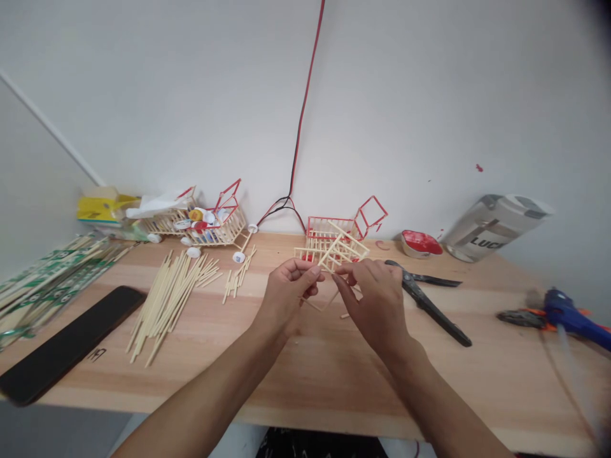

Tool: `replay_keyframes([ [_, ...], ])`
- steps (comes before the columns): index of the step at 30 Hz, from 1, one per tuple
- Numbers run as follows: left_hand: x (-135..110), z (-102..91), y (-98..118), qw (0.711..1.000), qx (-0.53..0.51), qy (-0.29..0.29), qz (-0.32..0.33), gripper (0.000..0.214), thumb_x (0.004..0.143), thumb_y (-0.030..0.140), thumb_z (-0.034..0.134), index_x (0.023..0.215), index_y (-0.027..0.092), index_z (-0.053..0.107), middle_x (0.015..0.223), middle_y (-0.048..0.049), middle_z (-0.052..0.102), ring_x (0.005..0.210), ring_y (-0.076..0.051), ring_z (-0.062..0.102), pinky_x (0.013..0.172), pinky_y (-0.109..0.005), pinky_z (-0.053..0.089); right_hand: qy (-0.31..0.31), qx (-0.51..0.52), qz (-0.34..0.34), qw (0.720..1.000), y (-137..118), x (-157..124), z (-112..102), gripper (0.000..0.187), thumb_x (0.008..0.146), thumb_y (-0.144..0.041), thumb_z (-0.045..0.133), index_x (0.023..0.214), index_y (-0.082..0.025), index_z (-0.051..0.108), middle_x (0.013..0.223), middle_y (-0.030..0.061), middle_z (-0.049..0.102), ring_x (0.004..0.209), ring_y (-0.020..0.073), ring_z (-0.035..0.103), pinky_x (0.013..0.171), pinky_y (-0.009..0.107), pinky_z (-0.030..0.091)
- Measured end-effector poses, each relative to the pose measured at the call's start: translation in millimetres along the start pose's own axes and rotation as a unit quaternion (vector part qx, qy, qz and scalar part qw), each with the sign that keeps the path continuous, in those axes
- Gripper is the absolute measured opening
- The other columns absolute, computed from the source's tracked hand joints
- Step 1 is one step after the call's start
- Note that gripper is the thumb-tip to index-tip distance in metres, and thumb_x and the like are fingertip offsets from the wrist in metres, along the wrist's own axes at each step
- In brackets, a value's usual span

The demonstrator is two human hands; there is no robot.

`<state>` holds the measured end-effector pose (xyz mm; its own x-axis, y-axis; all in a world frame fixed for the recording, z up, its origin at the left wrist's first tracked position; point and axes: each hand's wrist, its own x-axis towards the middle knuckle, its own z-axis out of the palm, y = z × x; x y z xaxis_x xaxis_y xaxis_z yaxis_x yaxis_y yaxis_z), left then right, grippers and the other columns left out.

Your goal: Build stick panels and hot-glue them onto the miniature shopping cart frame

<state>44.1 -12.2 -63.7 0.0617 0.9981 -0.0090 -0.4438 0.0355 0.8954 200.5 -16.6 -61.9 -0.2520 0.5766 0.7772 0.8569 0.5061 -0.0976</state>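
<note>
Over the middle of the table, my left hand pinches a small frame of pale wooden sticks between thumb and fingertips. From the other side my right hand grips the same frame, its thumb and fingers pressed close at the lower corner. Parts of the frame are hidden by my fingers. Just behind it stands a stick cart with red-painted rims and a raised red handle, which overlaps the frame in view. Pliers with black handles lie beside my right hand.
Loose sticks and shorter cut pieces lie left. Behind them are stick carts with bottle caps. A black slab and packaged chopsticks sit far left. Right are a red paint dish, a clear jar and a blue glue gun.
</note>
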Motion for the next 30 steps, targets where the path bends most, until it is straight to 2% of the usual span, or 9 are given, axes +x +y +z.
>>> replay_keyframes([
  [6, 1, 0.1, 2, 1.000, -0.011, 0.014, -0.003, 0.024, 0.066, 0.028, 0.079, 0.074, 0.013, 0.061, 0.067, -0.0018, 0.065, 0.053, -0.006, 0.051, 0.055, -0.020, 0.038, 0.036, 0.059, 0.029, 0.997, -1, 0, -7, 0.009, 0.089, -0.026, 0.057, 0.083, -0.019, 0.060, 0.067, -0.0010, 0.054, 0.068, 0.0151, 0.049, 0.074, 0.033, 0.030],
  [9, 2, -1.0, 4, 1.000, -0.013, 0.017, 0.000, 0.024, 0.066, 0.027, 0.079, 0.073, 0.013, 0.061, 0.066, -0.0017, 0.065, 0.052, -0.006, 0.050, 0.053, -0.019, 0.036, 0.083, 0.177, 0.155, 0.968, 5, 0, -8, 0.013, 0.087, -0.032, 0.059, 0.082, -0.020, 0.057, 0.069, -0.0014, 0.051, 0.065, 0.0136, 0.047, 0.070, 0.030, 0.035],
  [12, 3, -1.7, 5, 1.000, -0.016, 0.020, 0.001, 0.024, 0.065, 0.026, 0.079, 0.072, 0.013, 0.060, 0.065, -0.0016, 0.066, 0.051, -0.005, 0.050, 0.052, -0.019, 0.036, 0.075, 0.350, 0.324, 0.876, 16, 0, -1, 0.026, 0.083, -0.045, 0.061, 0.091, -0.021, 0.056, 0.081, 0.0021, 0.058, 0.072, 0.0152, 0.052, 0.067, 0.029, 0.039],
  [14, 3, -2.0, 6, 1.000, -0.018, 0.020, 0.002, 0.024, 0.065, 0.026, 0.079, 0.072, 0.013, 0.060, 0.066, -0.0018, 0.066, 0.051, -0.005, 0.050, 0.052, -0.019, 0.036, -0.016, 0.470, 0.382, 0.796, 22, -1, 6, 0.039, 0.081, -0.054, 0.060, 0.103, -0.022, 0.059, 0.096, 0.0067, 0.063, 0.084, 0.0186, 0.058, 0.068, 0.030, 0.041],
  [17, 3, -2.0, 8, 1.000, -0.016, 0.018, 0.004, 0.024, 0.065, 0.026, 0.079, 0.073, 0.013, 0.061, 0.066, -0.0023, 0.066, 0.051, -0.005, 0.051, 0.052, -0.019, 0.037, -0.176, 0.597, 0.406, 0.669, 24, -2, 15, 0.049, 0.076, -0.057, 0.064, 0.111, -0.023, 0.064, 0.113, 0.0100, 0.064, 0.097, 0.0219, 0.061, 0.069, 0.029, 0.042],
  [18, 3, -1.9, 9, 1.000, -0.015, 0.018, 0.006, 0.024, 0.064, 0.027, 0.079, 0.073, 0.013, 0.061, 0.067, -0.0026, 0.067, 0.051, -0.006, 0.051, 0.053, -0.019, 0.037, -0.205, 0.621, 0.406, 0.638, 23, -3, 17, 0.049, 0.074, -0.055, 0.067, 0.112, -0.023, 0.065, 0.116, 0.0097, 0.064, 0.099, 0.0214, 0.061, 0.069, 0.028, 0.042],
  [20, 2, -1.4, 9, 1.000, -0.014, 0.018, 0.007, 0.025, 0.064, 0.027, 0.080, 0.073, 0.012, 0.061, 0.067, -0.0032, 0.067, 0.051, -0.006, 0.051, 0.053, -0.020, 0.038, -0.228, 0.649, 0.405, 0.603, 19, -5, 17, 0.047, 0.072, -0.049, 0.073, 0.112, -0.025, 0.067, 0.114, 0.0084, 0.065, 0.096, 0.0187, 0.061, 0.069, 0.026, 0.042],
  [25, 2, -0.2, 8, 1.000, -0.020, 0.014, 0.006, 0.026, 0.063, 0.027, 0.080, 0.073, 0.013, 0.061, 0.067, -0.0031, 0.067, 0.052, -0.006, 0.052, 0.055, -0.020, 0.040, -0.223, 0.662, 0.406, 0.589, 11, -5, 16, 0.037, 0.070, -0.041, 0.077, 0.101, -0.023, 0.071, 0.092, 0.0043, 0.065, 0.077, 0.0120, 0.055, 0.062, 0.023, 0.040],
  [30, 2, -0.4, 6, 1.000, -0.015, 0.021, 0.001, 0.028, 0.061, 0.029, 0.081, 0.073, 0.013, 0.061, 0.068, -0.0044, 0.068, 0.051, -0.006, 0.051, 0.055, -0.021, 0.040, -0.188, 0.644, 0.416, 0.614, 9, -3, 20, 0.034, 0.067, -0.041, 0.078, 0.094, -0.021, 0.070, 0.082, 0.0020, 0.060, 0.070, 0.0105, 0.049, 0.059, 0.023, 0.037],
])
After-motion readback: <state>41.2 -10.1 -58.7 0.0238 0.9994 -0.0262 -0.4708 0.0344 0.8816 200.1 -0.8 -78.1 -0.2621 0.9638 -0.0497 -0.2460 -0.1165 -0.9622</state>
